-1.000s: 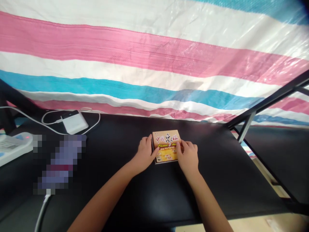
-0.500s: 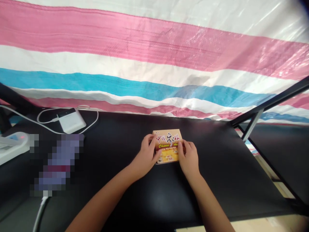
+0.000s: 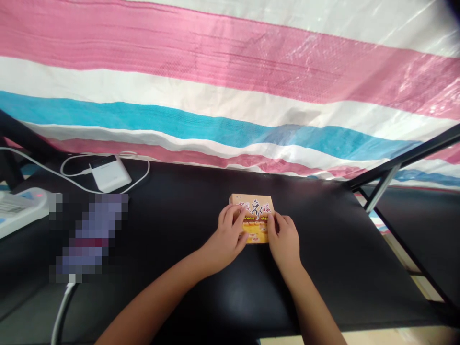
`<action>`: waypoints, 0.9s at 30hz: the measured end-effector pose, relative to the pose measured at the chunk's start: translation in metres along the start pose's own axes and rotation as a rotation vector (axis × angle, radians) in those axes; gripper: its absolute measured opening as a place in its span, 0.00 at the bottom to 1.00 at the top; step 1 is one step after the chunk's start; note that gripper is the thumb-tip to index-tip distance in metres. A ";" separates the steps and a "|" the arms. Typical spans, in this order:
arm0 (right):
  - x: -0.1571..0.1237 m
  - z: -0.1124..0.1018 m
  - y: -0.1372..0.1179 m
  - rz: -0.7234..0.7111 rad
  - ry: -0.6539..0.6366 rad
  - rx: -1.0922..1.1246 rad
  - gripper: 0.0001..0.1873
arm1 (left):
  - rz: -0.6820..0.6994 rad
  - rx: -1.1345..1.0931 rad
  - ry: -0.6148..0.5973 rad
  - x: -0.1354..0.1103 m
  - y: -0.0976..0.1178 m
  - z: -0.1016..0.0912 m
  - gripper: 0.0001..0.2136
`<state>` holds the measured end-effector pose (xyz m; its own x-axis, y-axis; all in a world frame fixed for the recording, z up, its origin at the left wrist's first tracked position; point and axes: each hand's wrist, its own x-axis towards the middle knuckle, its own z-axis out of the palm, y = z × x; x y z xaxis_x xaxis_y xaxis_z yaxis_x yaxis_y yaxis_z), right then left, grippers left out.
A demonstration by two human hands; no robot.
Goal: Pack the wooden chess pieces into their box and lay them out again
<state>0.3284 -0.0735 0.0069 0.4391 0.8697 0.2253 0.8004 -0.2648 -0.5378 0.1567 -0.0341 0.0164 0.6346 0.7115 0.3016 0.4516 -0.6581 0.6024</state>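
Observation:
A small Chinese chess box, tan above and yellow below with printed lettering, lies on the black table. My left hand covers its left part, the bent fingers over the lid and the thumb near the front edge. At the box's right side is my right hand, its thumb against the top edge and its fingers curled around the side. Both hands grip the box between them. Parts of the lettering are hidden under the left fingers.
A white power bank with a white cable sits at the back left. Closer in are a white power strip and a pixelated phone-like object with a cable. A black metal frame rises at the right, and a striped sheet hangs behind.
My left hand has slid from the box's left edge further onto the lid, its fingers now covering some lettering. The right hand stays at the right side. The view has shifted slightly.

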 end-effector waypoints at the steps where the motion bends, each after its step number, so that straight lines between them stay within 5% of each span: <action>1: -0.001 0.002 0.001 -0.004 -0.007 -0.028 0.25 | -0.002 0.012 -0.012 -0.001 -0.002 0.003 0.21; 18: -0.001 0.031 0.012 -0.178 -0.031 -0.162 0.27 | 0.021 0.148 -0.041 -0.005 -0.022 0.020 0.21; 27: -0.012 0.035 0.000 -0.043 0.033 -0.253 0.25 | 0.053 0.098 -0.162 -0.017 -0.038 -0.003 0.29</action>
<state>0.3085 -0.0697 -0.0238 0.4123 0.8694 0.2723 0.8934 -0.3273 -0.3076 0.1267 -0.0205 -0.0101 0.7484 0.6314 0.2031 0.4686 -0.7201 0.5118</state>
